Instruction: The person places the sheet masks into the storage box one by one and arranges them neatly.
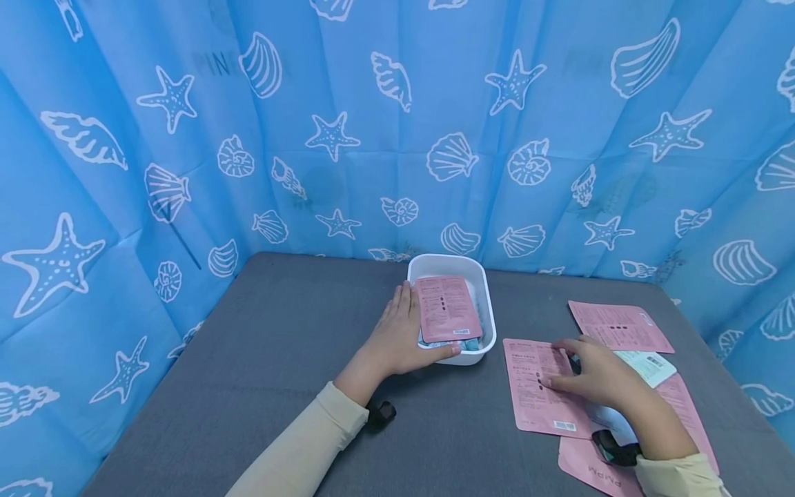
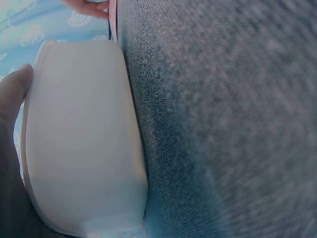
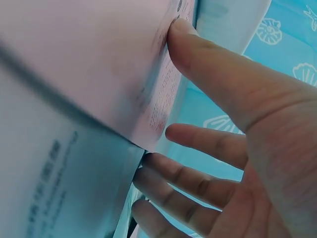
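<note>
- Two bare hands worked over a grey bench (image 1: 261, 359) backed by a blue curtain (image 1: 397, 124) printed with white shells and starfish.
- One white tub (image 1: 486, 304) stood near the middle of the bench, towards its far edge. A pink sachet (image 1: 446, 307) lay flat on top of its contents, and a strip of blue packaging (image 1: 462, 343) showed beneath it at the near end.
- The left hand (image 1: 397, 338) rested against the tub's left side, fingers straight along the wall and thumb stretched across the near rim, holding nothing.
- The right hand (image 1: 599, 376) lay to the right of the tub, well apart from it, fingers spread and fairly straight, fingertips pressing on a pink sachet on the bench (image 1: 537, 386).
- More sachets lay around that hand: another pink one (image 1: 621, 326) further back, a pale white one (image 1: 649, 366) just behind the hand, and pink ones partly under the forearm.
- The left wrist view showed only the tub's outer wall (image 2: 84, 139) and blurred grey fabric.
- The right wrist view was very close and blurred; print on the packets could not be read.
- What lay deeper in the tub was hidden by the top sachet.
</note>
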`<action>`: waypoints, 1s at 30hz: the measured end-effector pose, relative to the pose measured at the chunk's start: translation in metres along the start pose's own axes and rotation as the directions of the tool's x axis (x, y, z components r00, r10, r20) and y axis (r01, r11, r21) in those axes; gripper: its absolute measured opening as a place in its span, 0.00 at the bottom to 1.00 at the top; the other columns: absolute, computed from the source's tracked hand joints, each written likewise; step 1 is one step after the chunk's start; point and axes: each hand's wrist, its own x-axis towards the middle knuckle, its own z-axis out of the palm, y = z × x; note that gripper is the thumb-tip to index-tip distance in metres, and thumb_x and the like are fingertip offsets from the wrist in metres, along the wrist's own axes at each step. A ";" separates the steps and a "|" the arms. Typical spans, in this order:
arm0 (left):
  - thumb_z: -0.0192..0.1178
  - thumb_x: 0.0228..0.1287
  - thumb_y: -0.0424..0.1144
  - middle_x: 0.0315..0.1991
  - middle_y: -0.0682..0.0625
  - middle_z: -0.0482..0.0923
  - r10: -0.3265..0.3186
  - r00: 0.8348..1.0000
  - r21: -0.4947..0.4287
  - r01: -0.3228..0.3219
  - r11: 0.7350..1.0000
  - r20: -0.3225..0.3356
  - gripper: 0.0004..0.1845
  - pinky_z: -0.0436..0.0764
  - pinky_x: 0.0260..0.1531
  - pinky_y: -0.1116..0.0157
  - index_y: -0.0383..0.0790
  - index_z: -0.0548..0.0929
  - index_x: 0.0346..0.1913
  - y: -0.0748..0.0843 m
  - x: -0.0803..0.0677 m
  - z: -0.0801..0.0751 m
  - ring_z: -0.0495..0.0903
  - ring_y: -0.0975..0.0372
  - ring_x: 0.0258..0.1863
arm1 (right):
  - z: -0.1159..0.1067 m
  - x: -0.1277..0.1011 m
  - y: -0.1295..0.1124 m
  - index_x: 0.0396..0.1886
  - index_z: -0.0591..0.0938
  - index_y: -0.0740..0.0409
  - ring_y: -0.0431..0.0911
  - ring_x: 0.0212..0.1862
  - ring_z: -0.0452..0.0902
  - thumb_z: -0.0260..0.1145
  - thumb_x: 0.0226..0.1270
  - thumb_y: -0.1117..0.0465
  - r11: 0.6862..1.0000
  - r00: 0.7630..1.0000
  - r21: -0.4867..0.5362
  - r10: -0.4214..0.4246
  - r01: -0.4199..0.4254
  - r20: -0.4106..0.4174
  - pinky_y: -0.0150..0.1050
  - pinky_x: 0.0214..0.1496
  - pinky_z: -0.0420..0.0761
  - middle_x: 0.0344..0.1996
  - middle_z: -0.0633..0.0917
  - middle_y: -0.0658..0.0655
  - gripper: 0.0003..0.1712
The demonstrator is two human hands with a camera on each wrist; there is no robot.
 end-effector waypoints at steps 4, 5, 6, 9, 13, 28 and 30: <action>0.60 0.56 0.82 0.88 0.38 0.35 -0.005 1.000 0.004 0.005 1.000 0.001 0.72 0.52 0.83 0.43 0.39 0.39 0.87 0.001 -0.001 -0.001 0.36 0.45 0.88 | 0.002 -0.001 0.000 0.66 0.82 0.65 0.73 0.59 0.80 0.83 0.57 0.43 0.999 0.999 0.019 -0.043 0.043 -0.009 0.71 0.55 0.83 0.60 0.81 0.77 0.44; 0.60 0.56 0.82 0.89 0.38 0.35 -0.006 1.000 0.005 0.006 1.000 0.001 0.72 0.52 0.83 0.43 0.39 0.39 0.87 0.001 -0.001 -0.001 0.36 0.45 0.88 | 0.002 -0.001 0.000 0.66 0.82 0.65 0.72 0.59 0.80 0.84 0.57 0.44 0.998 0.999 0.026 -0.054 0.054 -0.009 0.70 0.55 0.83 0.60 0.81 0.77 0.43; 0.59 0.56 0.82 0.89 0.38 0.35 -0.008 1.000 0.007 0.008 1.000 0.002 0.72 0.52 0.83 0.43 0.40 0.39 0.87 0.001 -0.001 -0.001 0.36 0.45 0.88 | 0.002 -0.001 0.000 0.66 0.82 0.65 0.70 0.58 0.81 0.84 0.57 0.46 0.997 0.998 0.034 -0.063 0.064 -0.007 0.69 0.54 0.84 0.59 0.82 0.76 0.43; 0.59 0.56 0.83 0.89 0.38 0.35 -0.008 1.000 0.010 0.008 1.000 0.001 0.72 0.52 0.83 0.43 0.40 0.39 0.87 0.000 -0.001 0.000 0.36 0.45 0.88 | 0.002 -0.001 0.001 0.66 0.82 0.64 0.64 0.53 0.82 0.85 0.56 0.48 0.995 0.997 0.066 -0.081 0.081 -0.002 0.64 0.52 0.85 0.55 0.83 0.71 0.42; 0.59 0.56 0.82 0.89 0.38 0.35 -0.009 1.000 0.014 0.009 1.000 0.000 0.72 0.52 0.84 0.43 0.40 0.39 0.87 0.000 -0.001 0.001 0.36 0.45 0.88 | 0.003 -0.001 0.001 0.66 0.81 0.63 0.56 0.49 0.82 0.85 0.55 0.51 0.990 0.996 0.104 -0.093 0.092 0.003 0.54 0.46 0.85 0.51 0.82 0.66 0.41; 0.60 0.57 0.81 0.89 0.38 0.34 -0.008 1.000 0.010 0.008 1.000 0.000 0.72 0.52 0.83 0.42 0.39 0.39 0.87 0.001 -0.002 0.000 0.36 0.44 0.88 | 0.005 -0.002 -0.003 0.49 0.76 0.61 0.47 0.37 0.73 0.88 0.49 0.55 0.980 0.993 0.166 -0.098 0.107 -0.058 0.35 0.32 0.74 0.36 0.79 0.55 0.35; 0.60 0.57 0.81 0.88 0.38 0.34 -0.008 1.000 0.007 0.008 1.000 0.001 0.71 0.52 0.83 0.42 0.39 0.39 0.87 0.001 -0.001 0.000 0.36 0.44 0.88 | 0.006 -0.002 -0.003 0.44 0.76 0.58 0.46 0.36 0.71 0.88 0.49 0.56 0.977 0.991 0.178 -0.111 0.122 -0.069 0.34 0.30 0.72 0.33 0.76 0.54 0.31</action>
